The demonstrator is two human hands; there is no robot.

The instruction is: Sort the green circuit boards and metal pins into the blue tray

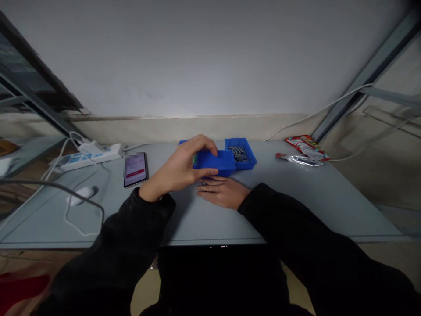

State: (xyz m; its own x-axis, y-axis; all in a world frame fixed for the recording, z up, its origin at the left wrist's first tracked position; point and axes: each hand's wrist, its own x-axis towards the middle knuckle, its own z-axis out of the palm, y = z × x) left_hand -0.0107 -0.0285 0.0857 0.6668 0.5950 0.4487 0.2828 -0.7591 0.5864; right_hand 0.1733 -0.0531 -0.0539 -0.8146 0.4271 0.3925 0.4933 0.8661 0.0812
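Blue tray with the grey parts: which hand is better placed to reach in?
Right, probably: the right hand lies free on the table near the tray, while the left hand grips the blue box.

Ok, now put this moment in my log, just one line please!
left hand: fingers over blue plastic box | right hand: flat on grey table, by box | blue tray: holds small grey metal pieces

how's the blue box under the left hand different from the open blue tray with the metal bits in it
The closed bright blue plastic box is gripped from above by the left hand, while the open blue plastic tray has no hand on it. The box shows a solid top that hides whatever is inside; the tray's open top shows dark metal parts. Both are bright blue plastic and sit close together.
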